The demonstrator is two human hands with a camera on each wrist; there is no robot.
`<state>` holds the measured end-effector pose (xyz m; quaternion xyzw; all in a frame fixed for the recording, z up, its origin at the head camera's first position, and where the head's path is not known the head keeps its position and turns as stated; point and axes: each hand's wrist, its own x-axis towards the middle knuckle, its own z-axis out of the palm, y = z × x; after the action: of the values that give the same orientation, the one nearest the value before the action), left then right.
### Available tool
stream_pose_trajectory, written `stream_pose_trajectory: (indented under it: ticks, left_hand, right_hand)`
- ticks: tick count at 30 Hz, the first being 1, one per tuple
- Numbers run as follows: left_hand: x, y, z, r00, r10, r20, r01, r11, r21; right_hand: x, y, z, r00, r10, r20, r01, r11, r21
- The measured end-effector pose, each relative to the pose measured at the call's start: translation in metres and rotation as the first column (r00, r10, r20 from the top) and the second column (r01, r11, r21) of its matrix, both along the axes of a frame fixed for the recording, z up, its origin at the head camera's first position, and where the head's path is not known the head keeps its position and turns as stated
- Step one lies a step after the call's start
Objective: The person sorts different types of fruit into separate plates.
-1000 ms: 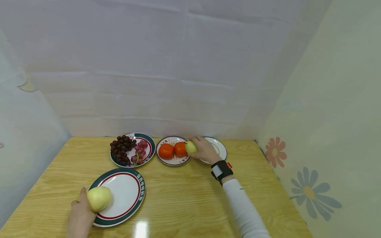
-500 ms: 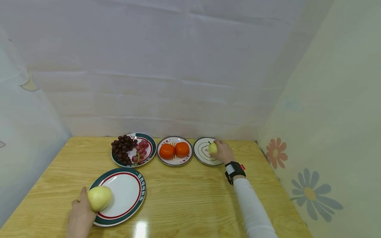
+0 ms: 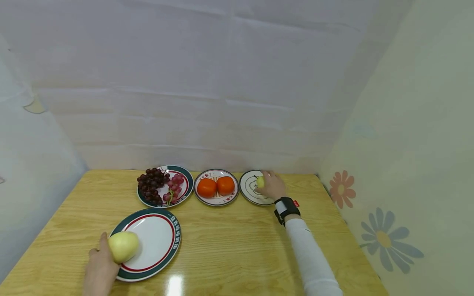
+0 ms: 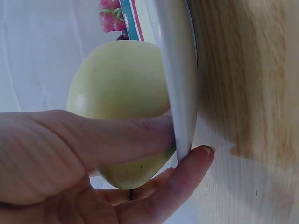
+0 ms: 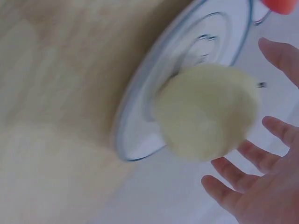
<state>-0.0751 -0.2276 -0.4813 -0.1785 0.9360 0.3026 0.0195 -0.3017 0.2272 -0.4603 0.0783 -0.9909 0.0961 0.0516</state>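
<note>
At the lower left in the head view, my left hand (image 3: pixel 100 267) grips the near-left rim of a large green-and-red-banded plate (image 3: pixel 155 250). A big pale yellow pear (image 3: pixel 124 246) lies on that plate, right against the hand. The left wrist view has the thumb alongside the pear (image 4: pixel 121 84) and a fingertip under the plate's rim (image 4: pixel 184 93). At the back right, my right hand (image 3: pixel 273 186) is beside a smaller yellow-green pear (image 3: pixel 260 182) over a small white plate (image 3: pixel 248 192). Its fingers (image 5: pixel 224 193) are spread, the thumb apart from the pear (image 5: pixel 205 112).
Two orange-red persimmons (image 3: pixel 206 188) sit on a small patterned plate (image 3: pixel 220 201) at the back middle. Left of it, a green-rimmed plate (image 3: pixel 189 185) bears dark grapes (image 3: pixel 152 185) and pink grapes (image 3: pixel 174 189). A cloth-covered wall (image 3: pixel 222 102) stands behind the wooden table (image 3: pixel 222 246).
My right hand has carried the smaller pear rightward from beside the persimmons to the small white plate, and its fingers have spread. My left hand and the large plate have stayed put.
</note>
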Motion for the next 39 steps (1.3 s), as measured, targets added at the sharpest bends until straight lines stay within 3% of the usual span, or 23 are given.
stream_pose_trajectory:
  ticks: [5, 9, 13, 17, 21, 27, 33, 39]
  left_hand:
    - [0.002, 0.0, 0.001, 1.0, -0.008, -0.013, 0.008, 1.0, -0.001]
    - [0.002, 0.0, 0.001, 1.0, -0.024, 0.003, 0.024, 1.0, 0.007]
    - [0.001, 0.002, 0.002, 1.0, -0.023, -0.001, 0.023, 1.0, 0.003]
    - [0.001, 0.003, 0.001, 1.0, -0.024, -0.011, 0.024, 1.0, 0.009]
    - [0.001, 0.002, 0.0, 1.0, -0.017, -0.026, 0.017, 1.0, 0.007]
    - [0.001, 0.001, -0.001, 0.999, -0.016, -0.047, 0.016, 1.0, -0.012]
    - [0.003, 0.003, 0.0, 0.998, -0.021, -0.062, 0.019, 0.999, -0.034]
    - [0.003, 0.003, -0.001, 0.996, -0.048, -0.078, 0.045, 0.998, -0.036]
  right_hand:
    - [0.01, -0.06, 0.026, 0.985, 0.146, -0.088, -0.143, 0.989, 0.036]
    - [0.033, -0.126, 0.044, 0.933, 0.321, -0.164, -0.303, 0.945, 0.123]
    - [0.064, -0.186, 0.051, 0.854, 0.488, -0.18, -0.448, 0.866, 0.221]
    - [0.097, -0.235, 0.048, 0.759, 0.637, -0.133, -0.574, 0.752, 0.325]
    - [0.124, -0.276, 0.038, 0.687, 0.725, -0.05, -0.647, 0.641, 0.412]
    - [0.149, -0.316, 0.02, 0.644, 0.761, 0.075, -0.711, 0.56, 0.425]
    - [0.157, -0.331, 0.003, 0.633, 0.76, 0.145, -0.742, 0.543, 0.392]
    - [0.157, -0.333, -0.009, 0.61, 0.786, 0.101, -0.755, 0.538, 0.373]
